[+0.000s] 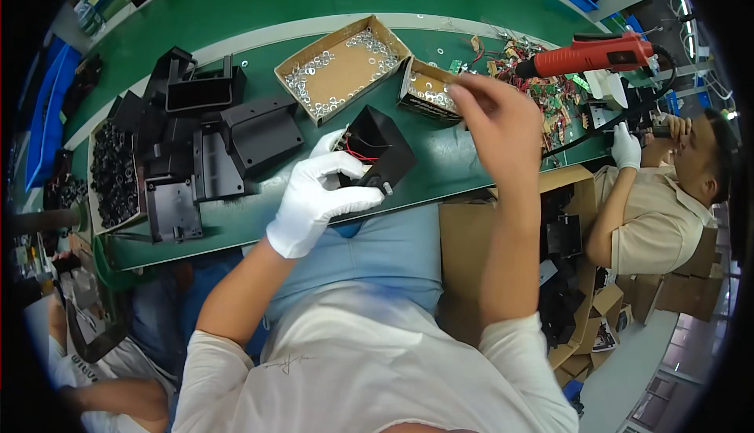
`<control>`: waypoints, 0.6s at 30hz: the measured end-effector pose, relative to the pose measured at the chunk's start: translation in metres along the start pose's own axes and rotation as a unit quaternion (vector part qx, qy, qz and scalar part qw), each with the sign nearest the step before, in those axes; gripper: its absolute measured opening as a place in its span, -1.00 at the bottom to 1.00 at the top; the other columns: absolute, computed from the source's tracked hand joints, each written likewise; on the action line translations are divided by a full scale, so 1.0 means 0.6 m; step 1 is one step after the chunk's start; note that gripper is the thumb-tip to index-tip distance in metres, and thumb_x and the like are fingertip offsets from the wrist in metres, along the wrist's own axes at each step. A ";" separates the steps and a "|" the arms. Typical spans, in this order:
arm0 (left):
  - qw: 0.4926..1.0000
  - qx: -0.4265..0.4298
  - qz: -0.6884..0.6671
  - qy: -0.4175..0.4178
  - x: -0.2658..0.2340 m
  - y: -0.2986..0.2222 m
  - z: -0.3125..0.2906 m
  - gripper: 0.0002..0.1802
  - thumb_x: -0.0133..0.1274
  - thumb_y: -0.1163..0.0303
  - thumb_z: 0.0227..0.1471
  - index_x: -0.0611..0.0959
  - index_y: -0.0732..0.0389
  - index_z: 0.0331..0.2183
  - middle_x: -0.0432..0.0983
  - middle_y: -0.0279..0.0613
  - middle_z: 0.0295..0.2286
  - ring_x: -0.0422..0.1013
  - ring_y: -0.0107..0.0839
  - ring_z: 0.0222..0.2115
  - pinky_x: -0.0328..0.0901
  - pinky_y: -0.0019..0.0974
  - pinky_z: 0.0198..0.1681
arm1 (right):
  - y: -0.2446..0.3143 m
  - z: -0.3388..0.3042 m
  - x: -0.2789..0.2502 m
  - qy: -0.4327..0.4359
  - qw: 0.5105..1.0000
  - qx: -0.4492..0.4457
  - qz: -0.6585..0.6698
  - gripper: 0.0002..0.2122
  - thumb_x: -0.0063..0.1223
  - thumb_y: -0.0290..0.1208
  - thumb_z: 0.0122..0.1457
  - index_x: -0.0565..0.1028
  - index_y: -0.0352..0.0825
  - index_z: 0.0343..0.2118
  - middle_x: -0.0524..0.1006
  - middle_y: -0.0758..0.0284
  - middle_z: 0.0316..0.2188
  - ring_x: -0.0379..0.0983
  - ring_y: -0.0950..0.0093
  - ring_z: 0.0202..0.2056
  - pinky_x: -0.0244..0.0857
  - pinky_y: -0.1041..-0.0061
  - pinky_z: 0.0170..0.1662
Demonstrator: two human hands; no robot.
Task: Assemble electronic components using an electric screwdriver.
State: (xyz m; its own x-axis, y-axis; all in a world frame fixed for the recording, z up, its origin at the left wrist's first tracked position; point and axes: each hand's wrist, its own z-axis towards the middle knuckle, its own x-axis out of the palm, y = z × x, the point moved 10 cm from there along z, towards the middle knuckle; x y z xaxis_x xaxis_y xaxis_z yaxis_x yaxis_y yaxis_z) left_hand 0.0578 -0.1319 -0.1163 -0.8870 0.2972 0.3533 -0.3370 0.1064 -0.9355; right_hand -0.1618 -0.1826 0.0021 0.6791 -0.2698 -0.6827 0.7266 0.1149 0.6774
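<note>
Bench: green top (448, 154) in a workshop; a co-worker (660, 205) sits beyond its right end.
Held piece: black housing (393, 158) with red wires (361, 155), above the middle of the near edge; its open side is turned up, probably to keep the inside in sight.
Left hand: white-gloved (314, 186), grasping the housing, seemingly as a steadying clamp.
Right hand: bare (506, 123), blurred, fingers over the small carton (416, 102); whether it pinches anything, cannot tell.
Large carton: shallow tray (345, 72) toward the far edge, metal rings (306, 91) within, likely boxed against scattering.
Left end: black housings (263, 131), grouped apparently for easy reach.
Right end: red power tool (589, 56) above wired circuit boards (558, 111).
</note>
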 end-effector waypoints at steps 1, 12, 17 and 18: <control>0.999 -0.006 -0.045 -0.011 -0.005 -0.002 -0.007 -0.73 0.47 0.56 -0.21 0.72 0.26 -0.38 0.34 -0.04 0.18 0.27 -0.09 0.19 0.13 -0.12 0.27 | 0.005 0.037 0.023 0.044 0.993 -0.019 -0.104 -0.84 0.24 -0.42 0.19 0.68 -0.40 -0.26 0.67 0.32 -0.45 0.51 0.52 -0.49 0.39 0.56 -0.37; 0.991 -0.036 -0.127 -0.026 -0.007 -0.007 -0.007 -0.77 0.43 0.54 -0.13 0.71 0.28 -0.36 0.38 -0.09 0.10 0.38 -0.22 0.00 0.28 -0.26 0.08 | -0.034 0.099 0.089 0.134 0.961 -0.035 -0.238 -0.87 0.23 -0.41 0.13 0.62 -0.37 -0.36 0.65 0.26 -0.51 0.56 0.38 -0.51 0.45 0.39 -0.36; 0.990 -0.070 -0.088 -0.086 -0.002 -0.002 -0.005 -0.82 0.37 0.48 -0.03 0.70 0.30 -0.34 0.43 -0.17 -0.06 0.39 -0.34 -0.13 0.31 -0.34 -0.07 | 0.031 -0.064 0.042 0.132 0.941 0.133 0.281 -0.89 0.28 -0.67 0.08 0.58 -0.43 -0.33 0.63 0.31 -0.51 0.54 0.57 -0.51 0.43 0.66 -0.40; 0.990 -0.056 -0.079 -0.098 -0.004 -0.006 -0.004 -0.82 0.35 0.47 -0.01 0.71 0.31 -0.34 0.43 -0.18 -0.08 0.39 -0.34 -0.15 0.31 -0.35 -0.08 | 0.039 -0.098 0.060 0.153 0.919 0.153 0.329 -0.87 0.29 -0.71 0.08 0.58 -0.44 -0.31 0.63 0.30 -0.50 0.54 0.58 -0.51 0.42 0.71 -0.40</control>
State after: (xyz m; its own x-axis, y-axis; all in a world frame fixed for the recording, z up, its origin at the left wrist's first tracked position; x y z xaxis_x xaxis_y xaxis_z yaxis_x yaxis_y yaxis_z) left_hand 0.0618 -0.1309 -0.1141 -0.8740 0.0802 0.4794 -0.4488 0.2452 -0.8593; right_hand -0.1142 -0.1333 -0.0226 0.9926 0.0491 -0.1108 0.1163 -0.1304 0.9846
